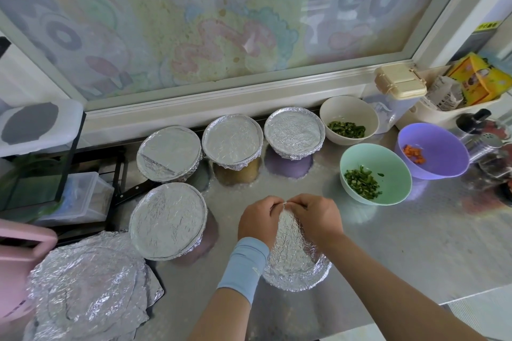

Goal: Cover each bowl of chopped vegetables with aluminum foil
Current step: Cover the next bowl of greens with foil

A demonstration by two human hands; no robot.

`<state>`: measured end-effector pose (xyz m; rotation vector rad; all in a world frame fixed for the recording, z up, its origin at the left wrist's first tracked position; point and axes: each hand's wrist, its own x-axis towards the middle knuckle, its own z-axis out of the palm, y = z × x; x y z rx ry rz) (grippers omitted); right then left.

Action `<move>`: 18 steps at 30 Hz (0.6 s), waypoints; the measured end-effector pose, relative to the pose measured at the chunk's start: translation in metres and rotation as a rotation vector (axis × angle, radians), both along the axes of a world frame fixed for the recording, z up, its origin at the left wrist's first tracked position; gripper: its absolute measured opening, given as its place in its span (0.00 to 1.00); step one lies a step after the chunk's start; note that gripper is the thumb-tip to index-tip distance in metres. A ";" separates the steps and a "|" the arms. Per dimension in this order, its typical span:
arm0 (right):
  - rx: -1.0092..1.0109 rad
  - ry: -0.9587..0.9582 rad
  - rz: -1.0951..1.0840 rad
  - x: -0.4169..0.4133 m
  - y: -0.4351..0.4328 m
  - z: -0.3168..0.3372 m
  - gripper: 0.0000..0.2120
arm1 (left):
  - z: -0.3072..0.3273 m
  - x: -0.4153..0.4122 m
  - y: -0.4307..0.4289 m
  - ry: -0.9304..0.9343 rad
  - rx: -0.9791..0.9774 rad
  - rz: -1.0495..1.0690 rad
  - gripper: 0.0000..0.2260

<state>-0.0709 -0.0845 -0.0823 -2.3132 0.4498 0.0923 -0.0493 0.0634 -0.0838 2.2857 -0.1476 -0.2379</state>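
Now, four foil-covered bowls stand finished along the counter's back edge and left side. Near its front edge, the left hand and right hand both pinch the foil sheet tented over a fifth bowl, which it hides entirely. Still uncovered on the right: cream bowl, mint bowl, purple bowl. Spare foil at the front-left corner is partly cut off.

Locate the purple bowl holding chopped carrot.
In the head view, the purple bowl sits uncovered on the right of the counter, just right of the green bowl and left of the metal shaker.
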 end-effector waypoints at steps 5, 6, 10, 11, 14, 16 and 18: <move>-0.013 -0.021 0.043 -0.003 0.000 0.000 0.05 | 0.000 -0.005 -0.001 0.028 -0.024 0.081 0.06; -0.010 -0.028 0.052 -0.003 0.000 0.000 0.06 | 0.002 -0.006 -0.002 0.030 -0.019 0.101 0.07; -0.009 -0.059 0.023 -0.006 -0.003 0.001 0.06 | 0.004 -0.014 -0.003 0.045 -0.029 0.187 0.07; -0.018 -0.066 0.021 -0.007 -0.003 0.000 0.04 | 0.004 -0.014 -0.002 0.049 -0.023 0.180 0.07; -0.008 -0.067 0.011 -0.006 -0.003 0.001 0.03 | 0.004 -0.005 0.000 0.054 0.021 0.094 0.07; 0.010 -0.066 0.012 -0.005 -0.004 0.002 0.03 | 0.005 0.001 0.001 0.058 0.004 0.018 0.07; 0.020 -0.062 0.027 -0.005 -0.004 0.002 0.03 | 0.004 0.002 0.001 0.073 -0.054 -0.028 0.07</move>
